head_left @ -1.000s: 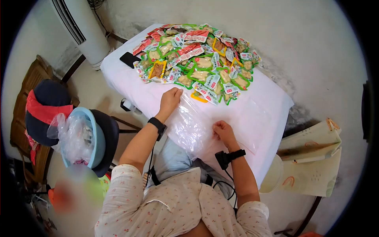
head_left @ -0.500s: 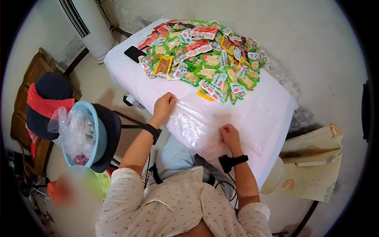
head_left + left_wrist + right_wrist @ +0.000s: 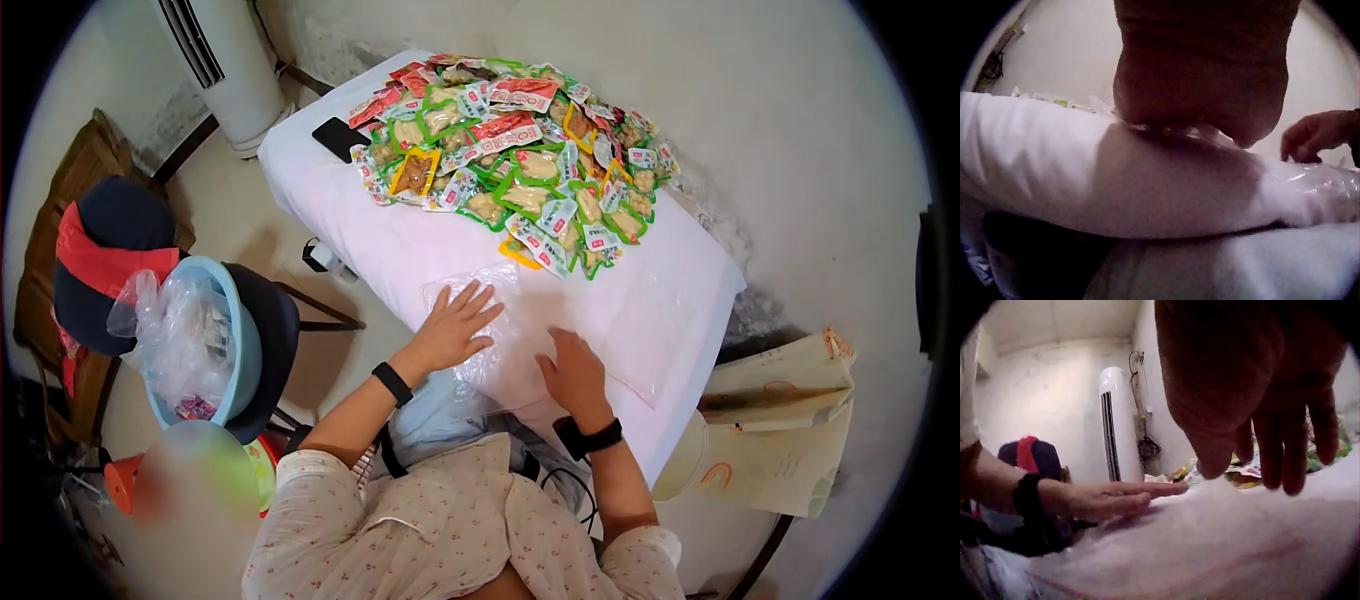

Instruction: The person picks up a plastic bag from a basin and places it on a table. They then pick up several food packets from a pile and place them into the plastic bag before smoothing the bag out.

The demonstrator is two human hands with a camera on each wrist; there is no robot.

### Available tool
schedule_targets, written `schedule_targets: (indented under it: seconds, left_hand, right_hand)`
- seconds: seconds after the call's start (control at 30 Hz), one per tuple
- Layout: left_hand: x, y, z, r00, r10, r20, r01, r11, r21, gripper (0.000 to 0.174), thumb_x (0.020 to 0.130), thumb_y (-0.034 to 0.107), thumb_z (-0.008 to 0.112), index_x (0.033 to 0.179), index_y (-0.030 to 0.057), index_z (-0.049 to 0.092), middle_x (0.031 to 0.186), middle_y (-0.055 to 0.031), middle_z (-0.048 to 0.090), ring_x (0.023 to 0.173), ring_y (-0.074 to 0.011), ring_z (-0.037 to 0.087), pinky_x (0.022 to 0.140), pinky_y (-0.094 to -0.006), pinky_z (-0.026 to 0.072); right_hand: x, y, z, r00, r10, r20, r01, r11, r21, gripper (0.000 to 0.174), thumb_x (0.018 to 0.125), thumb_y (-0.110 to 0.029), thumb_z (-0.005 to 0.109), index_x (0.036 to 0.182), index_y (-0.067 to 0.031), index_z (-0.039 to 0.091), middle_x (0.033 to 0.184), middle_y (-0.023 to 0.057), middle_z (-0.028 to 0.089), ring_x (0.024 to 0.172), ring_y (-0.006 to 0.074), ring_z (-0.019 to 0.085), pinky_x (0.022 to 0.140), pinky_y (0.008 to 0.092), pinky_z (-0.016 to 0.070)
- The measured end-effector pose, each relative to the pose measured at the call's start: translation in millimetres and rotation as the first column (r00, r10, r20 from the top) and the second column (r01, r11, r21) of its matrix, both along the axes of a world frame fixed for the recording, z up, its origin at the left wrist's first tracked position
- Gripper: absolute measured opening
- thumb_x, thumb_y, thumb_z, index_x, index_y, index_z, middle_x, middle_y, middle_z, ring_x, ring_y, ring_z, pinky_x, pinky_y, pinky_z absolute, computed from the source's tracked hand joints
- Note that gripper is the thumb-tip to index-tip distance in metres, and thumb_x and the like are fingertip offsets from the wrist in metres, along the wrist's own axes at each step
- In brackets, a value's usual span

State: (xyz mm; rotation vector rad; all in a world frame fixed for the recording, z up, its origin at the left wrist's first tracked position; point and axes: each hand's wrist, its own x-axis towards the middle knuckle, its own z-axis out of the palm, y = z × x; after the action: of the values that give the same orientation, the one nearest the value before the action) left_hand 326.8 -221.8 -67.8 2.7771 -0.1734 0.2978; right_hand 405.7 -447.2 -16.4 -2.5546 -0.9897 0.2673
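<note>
Looking down from the head view, I see left grip and right grip flat on the clear bag at the near edge of the tabletop, no longer pinching it. Left wrist: palm presses down. Right wrist: fingers straight; smoothing, I judge.

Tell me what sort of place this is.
Probably a home room used for packing: a heap of snack packets on a cloth-covered table, a clear plastic bag laid flat, and a standing air conditioner.

Left hand and right hand lie flat.
</note>
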Motion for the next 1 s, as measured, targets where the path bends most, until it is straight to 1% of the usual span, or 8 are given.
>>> schedule_targets:
  seconds: [0.03, 0.2, 0.37, 0.7, 0.83, 0.9, 0.97, 1.0]
  left_hand:
    - [2, 0, 5, 0.998, -0.060, -0.015, 0.060, 0.998, -0.026, 0.055, 0.087, 0.040, 0.052, 0.134, 0.0149, 0.041, 0.145, -0.0107, 0.030, 0.136, -0.0307, 0.022, 0.103, -0.0585, 0.0224]
    - [16, 5, -8, 0.998, -0.068, -0.017, 0.069, 0.997, 0.040, 0.057, 0.086, 0.039, 0.053, 0.133, 0.0101, 0.041, 0.141, -0.0105, 0.035, 0.134, -0.0295, 0.025, 0.102, -0.0582, 0.0228]
    - [10, 15, -10, 0.996, -0.082, -0.026, 0.083, 0.996, 0.029, 0.059, 0.085, 0.040, 0.053, 0.134, 0.0102, 0.041, 0.142, -0.0104, 0.035, 0.134, -0.0288, 0.025, 0.103, -0.0589, 0.0208]
    - [-34, 32, -17, 0.918, 0.397, -0.002, -0.396, 0.917, 0.050, 0.066, 0.080, 0.039, 0.061, 0.135, 0.0085, 0.038, 0.143, -0.0145, 0.031, 0.132, -0.0325, 0.027, 0.101, -0.0585, 0.0203]
    - [-48, 19, -17, 0.751, 0.630, 0.197, -0.557, 0.765, -0.322, 0.058, 0.077, 0.015, 0.066, 0.127, -0.0023, 0.041, 0.124, -0.0223, 0.044, 0.112, -0.0330, 0.045, 0.093, -0.0379, 0.0375]
    - [-56, 11, -30, 0.720, 0.654, -0.232, -0.538, 0.314, -0.782, 0.054, 0.076, 0.011, 0.068, 0.121, -0.0018, 0.042, 0.106, -0.0135, 0.048, 0.091, -0.0210, 0.051, 0.076, -0.0295, 0.0454]
    - [-57, 8, -50, 0.745, 0.614, -0.262, -0.509, 0.269, -0.818, 0.056, 0.074, 0.010, 0.069, 0.122, 0.0008, 0.041, 0.101, -0.0100, 0.047, 0.084, -0.0162, 0.049, 0.070, -0.0269, 0.0452]
    - [-57, 3, -51, 0.764, 0.571, -0.299, -0.487, 0.208, -0.848, 0.059, 0.073, 0.009, 0.071, 0.122, 0.0033, 0.039, 0.096, -0.0065, 0.045, 0.077, -0.0114, 0.048, 0.064, -0.0242, 0.0449]
  right_hand:
    - [7, 12, 3, 0.987, 0.109, 0.119, -0.135, 0.962, 0.238, 0.049, 0.080, -0.030, 0.061, 0.120, -0.0042, 0.048, 0.115, 0.0186, 0.055, 0.105, 0.0316, 0.054, 0.084, 0.0422, 0.0452]
    - [47, 79, -26, 0.853, 0.479, 0.208, -0.489, 0.872, -0.004, 0.072, 0.084, -0.045, 0.052, 0.139, -0.0051, 0.028, 0.146, 0.0184, 0.021, 0.136, 0.0360, 0.017, 0.103, 0.0596, 0.0198]
    - [63, 81, -57, 0.896, 0.419, 0.150, -0.409, 0.908, -0.090, 0.080, 0.082, -0.054, 0.050, 0.140, -0.0057, 0.026, 0.147, 0.0167, 0.020, 0.137, 0.0354, 0.015, 0.105, 0.0602, 0.0140]
    - [56, 80, -52, 0.901, 0.381, 0.207, -0.348, 0.920, -0.178, 0.085, 0.078, -0.058, 0.053, 0.140, -0.0058, 0.028, 0.147, 0.0202, 0.016, 0.136, 0.0385, 0.012, 0.104, 0.0601, 0.0150]
    - [58, 81, -53, 0.904, 0.370, 0.214, -0.338, 0.925, -0.172, 0.080, 0.079, -0.053, 0.056, 0.138, -0.0060, 0.031, 0.147, 0.0231, 0.014, 0.136, 0.0385, 0.011, 0.103, 0.0610, 0.0160]
    - [62, 76, -56, 0.916, 0.314, 0.252, -0.327, 0.945, 0.011, 0.075, 0.080, -0.046, 0.058, 0.137, -0.0062, 0.033, 0.141, 0.0252, 0.024, 0.131, 0.0388, 0.021, 0.101, 0.0580, 0.0224]
    - [64, 69, -48, 0.925, 0.242, 0.292, -0.304, 0.934, 0.188, 0.069, 0.081, -0.040, 0.059, 0.136, -0.0064, 0.035, 0.135, 0.0273, 0.033, 0.126, 0.0392, 0.031, 0.098, 0.0551, 0.0288]
    - [63, 62, -37, 0.990, 0.133, 0.053, -0.141, 0.969, 0.202, 0.065, 0.081, -0.034, 0.059, 0.135, -0.0065, 0.036, 0.123, 0.0261, 0.042, 0.114, 0.0383, 0.040, 0.092, 0.0513, 0.0343]
